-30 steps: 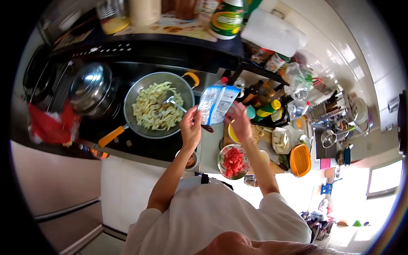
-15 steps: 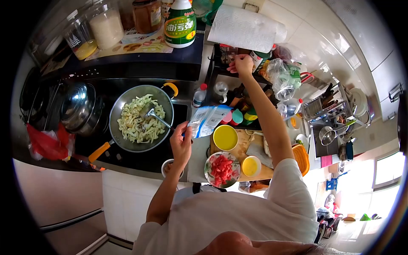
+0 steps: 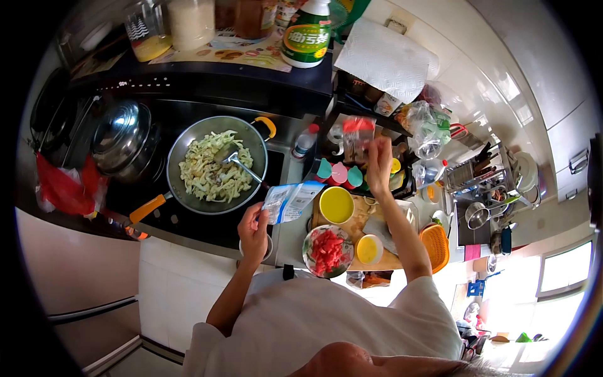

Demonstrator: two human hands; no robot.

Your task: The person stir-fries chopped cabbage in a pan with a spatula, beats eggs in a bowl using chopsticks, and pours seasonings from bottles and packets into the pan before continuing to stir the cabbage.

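Observation:
My left hand (image 3: 254, 234) is closed around the edge of a blue and white plastic packet (image 3: 290, 202), beside the pan. My right hand (image 3: 379, 164) grips a small spice container (image 3: 359, 139) with a red top, over the seasoning rack; its contents are blurred. On the stove a pan (image 3: 179, 188) with orange handles holds chopped pale green vegetable (image 3: 210, 166). A metal spatula (image 3: 246, 169) rests in the food, its handle end hidden near the packet.
Below the packet are a bowl of chopped red pieces (image 3: 328, 251), a yellow bowl (image 3: 336, 205) and a small cup of yellow liquid (image 3: 369, 249) by a cutting board (image 3: 392, 261). Lidded seasoning boxes (image 3: 339, 173), a red-capped bottle (image 3: 306, 139) and a steel pot (image 3: 119, 135) stand nearby.
My right hand has come back from the shelf under the paper towel, now with the red-topped spice container in it. My left hand still holds the packet; the view has shifted slightly.

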